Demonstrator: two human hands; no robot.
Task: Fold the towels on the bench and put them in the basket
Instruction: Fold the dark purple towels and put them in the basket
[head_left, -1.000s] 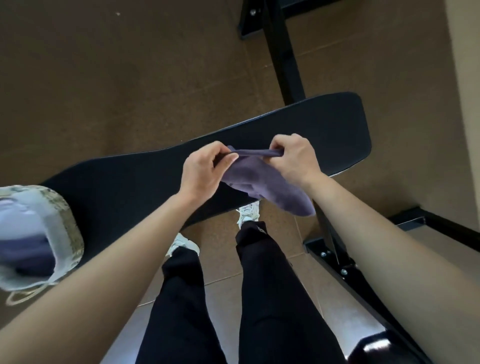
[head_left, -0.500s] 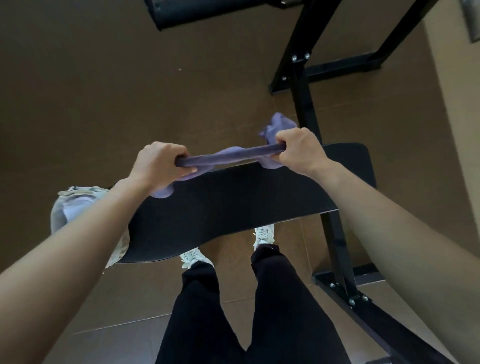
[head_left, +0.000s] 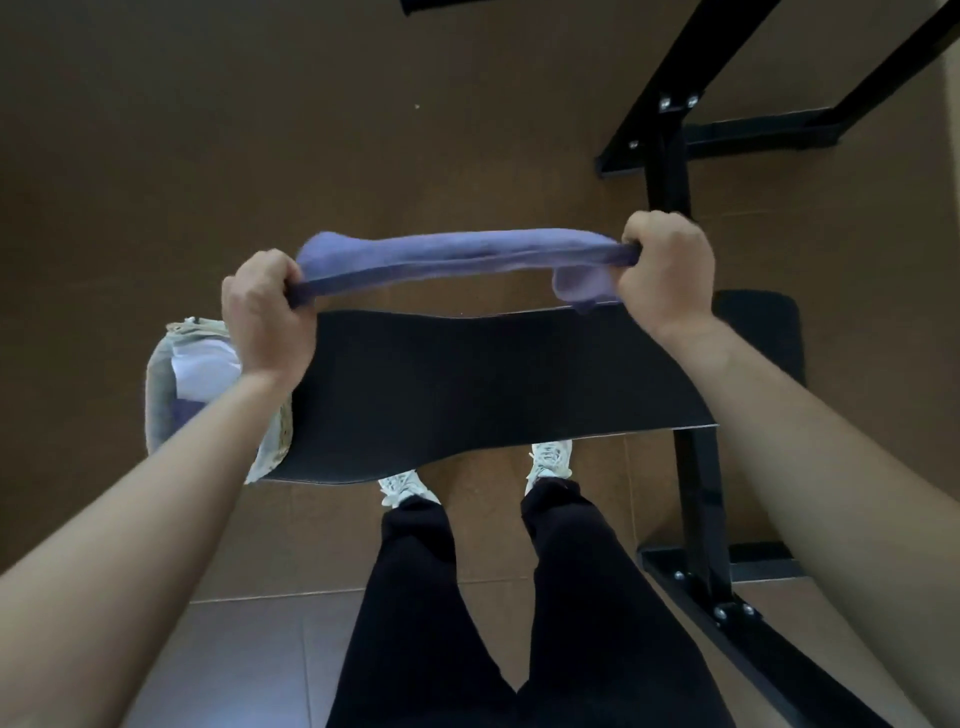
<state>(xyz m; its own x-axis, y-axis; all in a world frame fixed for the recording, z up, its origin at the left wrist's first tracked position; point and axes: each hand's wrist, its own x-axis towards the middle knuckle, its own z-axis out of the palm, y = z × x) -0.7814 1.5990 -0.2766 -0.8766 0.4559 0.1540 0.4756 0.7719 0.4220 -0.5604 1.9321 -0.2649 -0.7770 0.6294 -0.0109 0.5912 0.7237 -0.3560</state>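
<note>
1. Currently both hands are curled tight. The left hand grips one end of the purple towel and the right hand grips the other, fingers wrapped round the bunched edge.
2. The hands are well apart, and the towel is stretched between them in the air as a taut band. Its long axis runs left to right across the person's front, roughly parallel to the long side of the bench.
3. Most of the cloth bulges on the far side of the held edge, away from the person. A small flap hangs just beside the right hand.
4. The towel sits above and slightly beyond the far edge of the black bench pad, and does not appear to touch it. The pad lies between the towel and the person's legs.
5. The basket stands at the left end of the bench, partly hidden under the left forearm, with white and purple cloth inside. The left hand is clearly the nearer one to it.
6. My judgement is that this towel is opened out but not yet folded. Whether it is laid on the pad or its ends are brought together, the fold turns on that left-to-right axis. After that, the left hand has the shorter way to the basket.
7. Further out are the black metal frame and the brown floor.
</note>
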